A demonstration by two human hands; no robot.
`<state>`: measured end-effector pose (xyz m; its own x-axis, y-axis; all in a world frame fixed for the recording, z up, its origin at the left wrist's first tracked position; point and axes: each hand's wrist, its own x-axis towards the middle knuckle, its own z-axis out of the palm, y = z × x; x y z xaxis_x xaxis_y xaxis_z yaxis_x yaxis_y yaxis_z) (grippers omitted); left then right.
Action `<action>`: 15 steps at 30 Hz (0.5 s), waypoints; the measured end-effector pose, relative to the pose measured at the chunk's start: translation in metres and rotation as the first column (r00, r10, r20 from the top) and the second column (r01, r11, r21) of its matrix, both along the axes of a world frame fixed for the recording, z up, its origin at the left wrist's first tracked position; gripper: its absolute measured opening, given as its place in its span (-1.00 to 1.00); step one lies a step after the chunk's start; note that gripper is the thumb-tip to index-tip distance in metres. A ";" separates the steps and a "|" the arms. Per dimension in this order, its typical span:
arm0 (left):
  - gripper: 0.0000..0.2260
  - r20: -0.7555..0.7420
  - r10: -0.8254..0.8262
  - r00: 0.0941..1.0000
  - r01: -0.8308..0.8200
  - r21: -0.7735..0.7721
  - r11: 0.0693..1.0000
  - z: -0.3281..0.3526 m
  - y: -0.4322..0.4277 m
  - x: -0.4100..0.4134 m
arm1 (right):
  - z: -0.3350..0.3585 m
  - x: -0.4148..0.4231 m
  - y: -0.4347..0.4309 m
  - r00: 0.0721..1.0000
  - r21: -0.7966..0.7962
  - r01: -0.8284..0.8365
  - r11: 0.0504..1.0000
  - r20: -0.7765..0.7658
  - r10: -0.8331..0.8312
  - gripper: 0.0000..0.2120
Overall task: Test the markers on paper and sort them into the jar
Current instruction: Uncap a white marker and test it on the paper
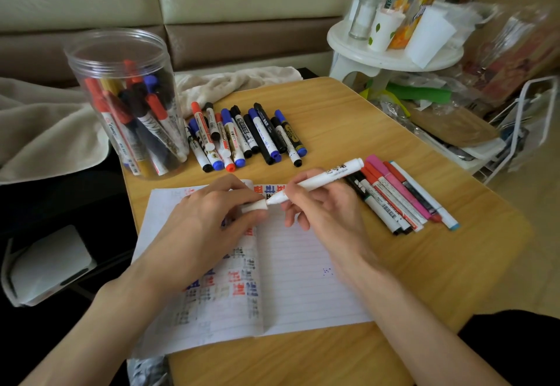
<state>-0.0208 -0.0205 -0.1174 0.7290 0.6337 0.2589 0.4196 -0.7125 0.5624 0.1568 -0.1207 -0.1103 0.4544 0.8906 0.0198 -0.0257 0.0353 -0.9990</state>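
Right hand [327, 206] grips white marker [327, 175], fingers curled round barrel, tip pointing left. Left hand [209, 219] pinches white cap [254, 205], touching marker tip. Both over open lined notebook [303, 279] on near bench [348, 106]. Clear jar [127, 100] far left, part-filled with markers. Loose marker row [251, 137] beside jar; slim pens [400, 197] right.

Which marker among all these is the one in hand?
The all-white marker, gripped by the right hand above the notebook; the left hand pinches its white cap at the tip. Every other marker lies on the table or stands in the jar.
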 end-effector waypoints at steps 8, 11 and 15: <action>-0.79 0.059 0.003 0.998 -0.005 0.025 1.000 0.001 -0.003 0.001 | 0.002 0.008 -0.009 0.989 -0.095 -0.136 0.986 0.037 0.140 -0.85; -0.72 0.093 0.051 0.994 -0.050 -0.009 0.999 0.003 -0.003 0.001 | 0.006 0.023 -0.012 0.988 -0.127 -0.153 0.980 -0.048 0.148 -0.66; -0.74 0.123 0.065 0.990 -0.061 -0.032 0.998 0.005 0.002 0.002 | 0.013 0.043 -0.017 0.987 -0.070 -0.137 0.988 -0.089 0.130 -0.77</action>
